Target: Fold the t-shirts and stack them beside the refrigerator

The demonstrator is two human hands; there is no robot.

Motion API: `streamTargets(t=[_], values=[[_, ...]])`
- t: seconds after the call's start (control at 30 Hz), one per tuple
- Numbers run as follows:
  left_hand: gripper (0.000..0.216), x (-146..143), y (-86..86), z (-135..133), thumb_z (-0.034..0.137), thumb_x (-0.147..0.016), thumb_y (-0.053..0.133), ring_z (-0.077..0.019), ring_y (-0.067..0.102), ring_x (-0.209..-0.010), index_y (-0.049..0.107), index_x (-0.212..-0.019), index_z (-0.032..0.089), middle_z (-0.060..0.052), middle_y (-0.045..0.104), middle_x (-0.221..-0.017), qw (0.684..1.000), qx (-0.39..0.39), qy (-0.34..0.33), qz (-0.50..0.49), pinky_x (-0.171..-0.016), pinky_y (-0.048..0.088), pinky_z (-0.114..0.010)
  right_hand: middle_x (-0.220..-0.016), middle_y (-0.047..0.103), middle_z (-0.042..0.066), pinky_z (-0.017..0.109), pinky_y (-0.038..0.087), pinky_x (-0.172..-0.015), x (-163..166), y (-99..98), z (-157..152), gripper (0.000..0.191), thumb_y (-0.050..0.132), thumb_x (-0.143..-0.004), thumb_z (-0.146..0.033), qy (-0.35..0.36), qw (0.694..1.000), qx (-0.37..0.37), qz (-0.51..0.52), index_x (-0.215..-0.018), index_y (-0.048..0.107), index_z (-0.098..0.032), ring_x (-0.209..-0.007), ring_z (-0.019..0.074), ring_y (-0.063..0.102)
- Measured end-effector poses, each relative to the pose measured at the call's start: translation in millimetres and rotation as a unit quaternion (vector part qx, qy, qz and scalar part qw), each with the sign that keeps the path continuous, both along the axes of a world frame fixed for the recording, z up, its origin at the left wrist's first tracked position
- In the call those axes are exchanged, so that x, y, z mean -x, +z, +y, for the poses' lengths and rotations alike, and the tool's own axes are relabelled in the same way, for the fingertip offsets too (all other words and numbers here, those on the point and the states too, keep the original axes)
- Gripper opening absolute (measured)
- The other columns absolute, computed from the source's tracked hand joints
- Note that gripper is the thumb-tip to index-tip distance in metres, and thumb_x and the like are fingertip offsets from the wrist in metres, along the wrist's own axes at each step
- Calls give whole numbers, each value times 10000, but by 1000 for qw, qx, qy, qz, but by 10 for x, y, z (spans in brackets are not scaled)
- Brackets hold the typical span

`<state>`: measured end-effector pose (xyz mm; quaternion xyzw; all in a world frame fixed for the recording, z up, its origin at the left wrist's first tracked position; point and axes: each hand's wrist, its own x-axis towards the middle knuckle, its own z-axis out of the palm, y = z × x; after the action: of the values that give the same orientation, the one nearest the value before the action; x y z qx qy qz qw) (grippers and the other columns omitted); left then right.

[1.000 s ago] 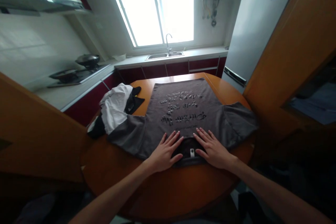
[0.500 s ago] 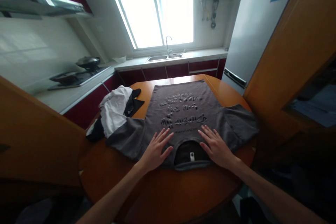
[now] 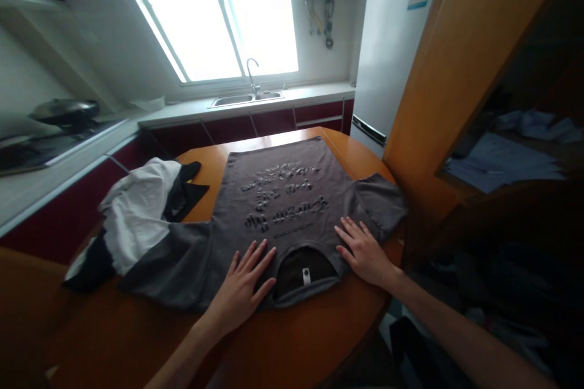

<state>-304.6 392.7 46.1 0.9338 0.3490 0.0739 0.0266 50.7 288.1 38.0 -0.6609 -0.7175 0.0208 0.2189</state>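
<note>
A grey T-shirt [image 3: 283, 194] with printed lettering lies spread flat on a round wooden table [image 3: 292, 340], its collar toward me. My left hand [image 3: 241, 289] lies flat on the shirt's shoulder left of the collar, fingers spread. My right hand [image 3: 362, 252] rests flat on the shoulder right of the collar, fingers apart. Neither hand holds anything. The neck opening with its small label [image 3: 305, 275] shows between the two hands.
A crumpled white and black garment [image 3: 137, 209] lies on the table's left side, over the shirt's sleeve. Behind are a counter with a sink [image 3: 241, 98], a stove with a pan [image 3: 64, 112], a white fridge [image 3: 387, 55] and a wooden cabinet [image 3: 456, 73] at right.
Both hands slid apart from the collar's middle out to the shoulders, uncovering the neck opening. The view has swung to the right.
</note>
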Motion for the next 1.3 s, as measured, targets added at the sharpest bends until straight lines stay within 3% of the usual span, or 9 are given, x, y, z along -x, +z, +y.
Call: streamTargets(t=[0.17,0.3,0.47,0.57,0.67,0.8,1.03,1.17,1.3], values=[[580,19,-49,0,465,-1032,427,-293,245,-1529,295,-1587,362,-30,299,-1649,1000,-2,12,-26,-1211,240,-593,-1623,354,92,495,256,-1230,-70,-21,-11,502,383,-1039,-366,-26,999,-20,-6,-1501,480,-199,-1519,244,280],[548,-2,100,-73,460,-1029,442,-288,254,-1527,366,-1561,351,-31,324,-1640,999,30,16,-30,-1216,246,-578,-1603,390,110,515,287,-1208,-130,-152,-31,505,402,-1025,-383,-39,999,-12,-33,-1481,506,-193,-1501,268,322],[453,410,394,134,409,-1024,426,-252,381,-1464,538,-1434,249,-66,464,-1555,979,-11,148,-137,-1213,312,-460,-1574,438,127,533,305,-1198,-187,-304,-32,508,370,-1023,-403,-38,997,-57,-39,-1448,535,-179,-1486,283,350],[398,1012,436,281,384,-970,458,-257,569,-1272,643,-1257,179,-119,628,-1337,928,-78,301,-202,-1133,416,-400,-1580,424,146,528,309,-1201,-215,-337,-31,534,348,-1024,-426,-28,995,-91,-25,-1446,526,-150,-1489,291,341],[444,1609,360,337,423,-898,503,-335,619,-1144,654,-1181,117,-192,658,-1158,862,-118,446,-211,-1050,462,-471,-1574,422,169,542,320,-1194,-241,-378,-25,546,345,-1019,-447,-28,992,-121,-5,-1423,537,-133,-1484,313,345],[518,2032,238,393,518,-808,597,-366,643,-1070,656,-1089,87,-211,673,-1046,779,-20,583,-230,-990,471,-467,-1543,461,176,565,339,-1177,-274,-451,-7,538,367,-1003,-462,-21,990,-140,9,-1391,560,-141,-1455,342,390],[205,1944,291,607,361,-689,658,-223,638,-744,578,-764,188,-48,646,-735,761,40,567,-313,-703,493,-306,-1523,482,157,585,368,-1154,-319,-510,-2,547,390,-974,-501,-9,988,-148,33,-1385,567,-186,-1432,368,415],[155,1685,621,645,332,-733,585,-158,566,-709,493,-760,211,9,558,-732,778,2,517,-355,-671,459,-254,-1511,489,152,593,387,-1136,-330,-544,-1,546,392,-968,-518,-12,987,-152,48,-1371,577,-198,-1424,379,420],[192,1072,1036,631,341,-769,600,-126,506,-663,460,-751,211,43,466,-690,833,-18,360,-420,-641,432,-234,-1495,500,155,574,388,-1142,-324,-534,1,525,388,-978,-516,-10,988,-149,40,-1327,601,-188,-1416,369,432]])
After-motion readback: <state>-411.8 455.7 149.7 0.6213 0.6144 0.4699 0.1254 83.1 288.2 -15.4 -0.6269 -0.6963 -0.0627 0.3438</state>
